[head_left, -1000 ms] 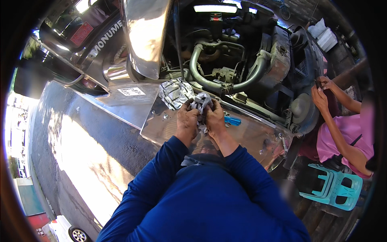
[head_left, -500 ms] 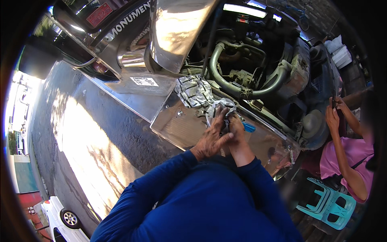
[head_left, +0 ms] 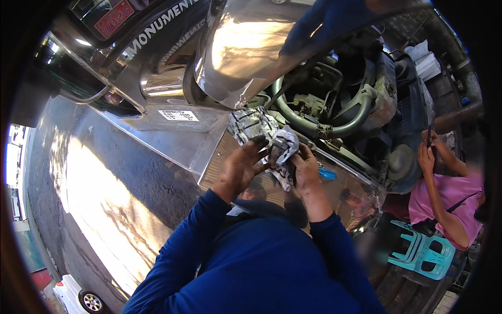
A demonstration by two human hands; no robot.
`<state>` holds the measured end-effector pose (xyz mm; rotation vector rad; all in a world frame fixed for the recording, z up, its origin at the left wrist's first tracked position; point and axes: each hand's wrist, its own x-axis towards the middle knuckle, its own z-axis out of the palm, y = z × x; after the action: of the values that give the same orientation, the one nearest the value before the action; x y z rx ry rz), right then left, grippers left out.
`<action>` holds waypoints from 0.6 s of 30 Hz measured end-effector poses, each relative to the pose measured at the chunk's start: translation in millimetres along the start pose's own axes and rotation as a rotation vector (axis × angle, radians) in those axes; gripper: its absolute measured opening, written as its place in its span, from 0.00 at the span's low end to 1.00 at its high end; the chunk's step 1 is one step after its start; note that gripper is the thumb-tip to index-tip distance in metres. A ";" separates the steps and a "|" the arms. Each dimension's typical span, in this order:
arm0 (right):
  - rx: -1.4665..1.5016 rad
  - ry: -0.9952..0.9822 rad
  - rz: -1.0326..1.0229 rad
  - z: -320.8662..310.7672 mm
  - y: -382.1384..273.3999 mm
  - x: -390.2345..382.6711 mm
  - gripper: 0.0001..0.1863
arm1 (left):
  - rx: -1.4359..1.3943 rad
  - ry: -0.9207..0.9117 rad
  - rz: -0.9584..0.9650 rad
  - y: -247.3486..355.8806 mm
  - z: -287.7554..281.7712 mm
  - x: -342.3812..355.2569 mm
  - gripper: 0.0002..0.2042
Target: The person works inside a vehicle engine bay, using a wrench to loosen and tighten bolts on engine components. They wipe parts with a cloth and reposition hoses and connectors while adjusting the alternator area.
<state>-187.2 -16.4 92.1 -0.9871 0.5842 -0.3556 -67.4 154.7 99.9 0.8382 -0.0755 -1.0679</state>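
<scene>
My left hand (head_left: 243, 167) has its fingers spread, dark with grime, beside a crumpled white rag (head_left: 284, 149). My right hand (head_left: 307, 170) grips that rag from the right with bent fingers. Behind them a white cloth with black stripes (head_left: 253, 123) lies at the back of a shiny metal plate (head_left: 212, 175) below the open engine bay. A blue tool (head_left: 327, 174) lies on the plate right of my right hand.
An engine bay with a curved grey pipe (head_left: 319, 127) sits ahead, beside a raised steel panel (head_left: 238, 49). A person in pink (head_left: 444, 201) holds a dark object at the right, near stacked turquoise stools (head_left: 421, 248). Pavement (head_left: 99, 193) and a white car (head_left: 73, 293) are at left.
My left hand has gone from both hands working the rag together to fingers spread apart at its left. My right hand keeps the rag. The raised panel now covers more of the engine bay.
</scene>
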 end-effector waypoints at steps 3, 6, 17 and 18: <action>-0.658 -0.166 -0.111 13.8 9.1 1.4 0.21 | 0.594 0.028 0.080 -3.3 -20.2 14.1 0.26; -0.988 -0.089 -0.299 13.9 17.3 0.7 0.18 | 0.766 0.075 0.037 -9.0 -36.8 19.7 0.24; -0.160 0.521 -0.123 -88.5 9.4 -28.2 0.18 | 1.726 -0.065 0.584 2.5 -46.3 123.3 0.17; -0.119 0.502 -0.120 -93.2 10.3 -35.6 0.18 | 1.787 -0.095 0.624 3.9 -45.9 129.3 0.17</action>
<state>-271.9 -55.0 55.0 -1.0541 1.0106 -0.6916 21.5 78.8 27.9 2.1162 -1.4253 -0.1855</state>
